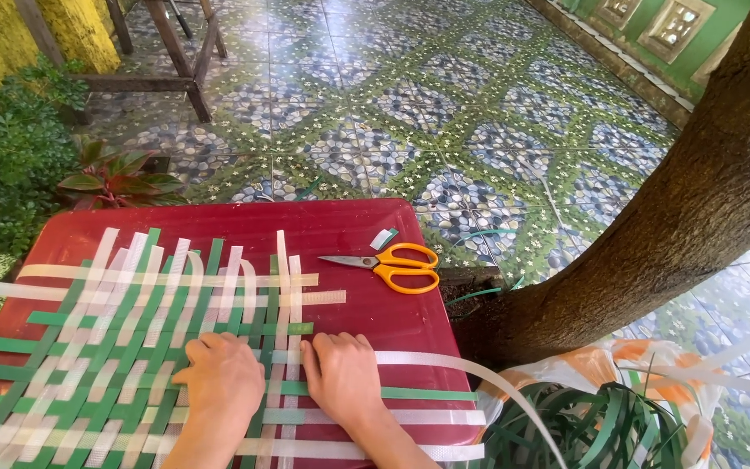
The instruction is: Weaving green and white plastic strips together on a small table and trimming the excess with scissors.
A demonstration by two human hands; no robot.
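Two hands press flat on a woven mat (132, 347) of green and white strips that covers most of a red table (340, 226). Nearest the camera, the mat's lower rows and both forearms are cut off by the bottom edge of the view, so its full extent cannot be told. The left hand (219, 378) lies palm down with its fingers close together, pointing away from the body; the right hand (343, 373) lies just beside it, also palm down, fingers together and slightly curled at the tips. Neither hand pinches anything; the strips run under the palms and come out past the fingertips. The mat's long strips run two ways: one set lies across the table from left to right, the other runs from near to far, leaning a little to the right. A loose white strip (479, 373) leaves the weave at the right hand's side and curves down off the table edge. To the right of the table a bag (618, 417) holds more green strips, partly out of frame. Farther on, orange-handled scissors (392, 265) lie on bare table well beyond the fingertips, blades pointing left. Beyond them a tree trunk (696, 200) rises at the right, leafy plants (19, 148) stand at the left, and a patterned tile floor (444, 95) stretches away.
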